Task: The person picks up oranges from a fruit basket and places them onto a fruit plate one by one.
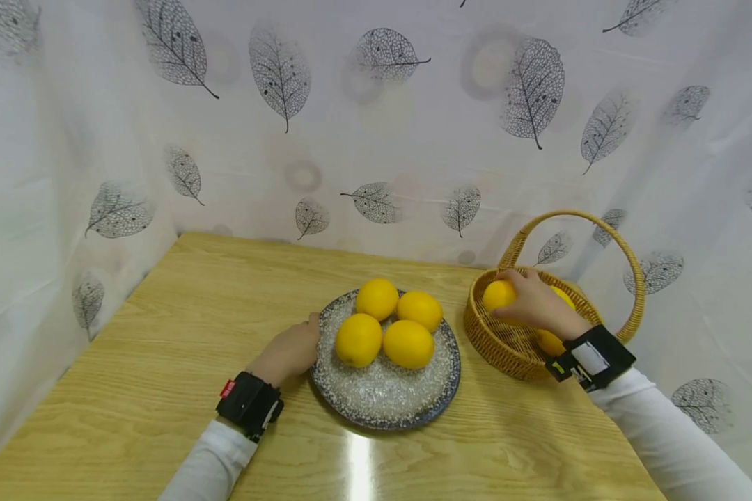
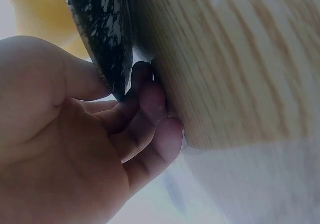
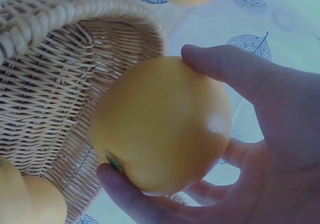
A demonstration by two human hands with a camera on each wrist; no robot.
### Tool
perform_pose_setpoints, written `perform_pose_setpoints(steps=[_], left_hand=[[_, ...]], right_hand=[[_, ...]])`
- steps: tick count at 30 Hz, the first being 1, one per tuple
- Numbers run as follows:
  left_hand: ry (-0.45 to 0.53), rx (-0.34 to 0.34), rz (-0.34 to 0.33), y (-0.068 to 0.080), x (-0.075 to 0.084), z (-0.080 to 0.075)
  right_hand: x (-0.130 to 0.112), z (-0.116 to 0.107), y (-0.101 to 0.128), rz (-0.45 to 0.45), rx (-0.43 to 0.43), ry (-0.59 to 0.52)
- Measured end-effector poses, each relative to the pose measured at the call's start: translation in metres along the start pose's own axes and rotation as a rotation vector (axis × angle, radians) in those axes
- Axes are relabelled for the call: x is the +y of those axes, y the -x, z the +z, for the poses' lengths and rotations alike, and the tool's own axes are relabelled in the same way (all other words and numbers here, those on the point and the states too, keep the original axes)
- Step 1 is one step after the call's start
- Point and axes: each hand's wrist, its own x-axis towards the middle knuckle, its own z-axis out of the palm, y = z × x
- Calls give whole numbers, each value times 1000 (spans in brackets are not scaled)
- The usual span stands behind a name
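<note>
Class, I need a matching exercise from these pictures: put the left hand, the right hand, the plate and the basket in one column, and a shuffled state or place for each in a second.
1. left hand
2. right hand
3. plate
4. basket

A. wicker, with a handle, at the table's right
B. holds four yellow fruits
C. grips a yellow fruit
D. pinches the plate's rim

Pairs: 1-D, 2-C, 3-B, 4-A
</note>
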Motion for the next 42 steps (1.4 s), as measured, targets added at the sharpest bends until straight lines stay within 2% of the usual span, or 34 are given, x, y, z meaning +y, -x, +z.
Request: perform_pose_setpoints(steps=[18, 28, 42], left_hand=[[13, -22, -30, 1, 3, -3], [30, -13, -25, 0, 1, -1], [6, -14, -24, -2, -1, 1]], right_hand=[[-25, 2, 10, -48, 37, -6], [-43, 3, 17, -75, 52, 1], [-69, 6, 27, -119, 77, 9]])
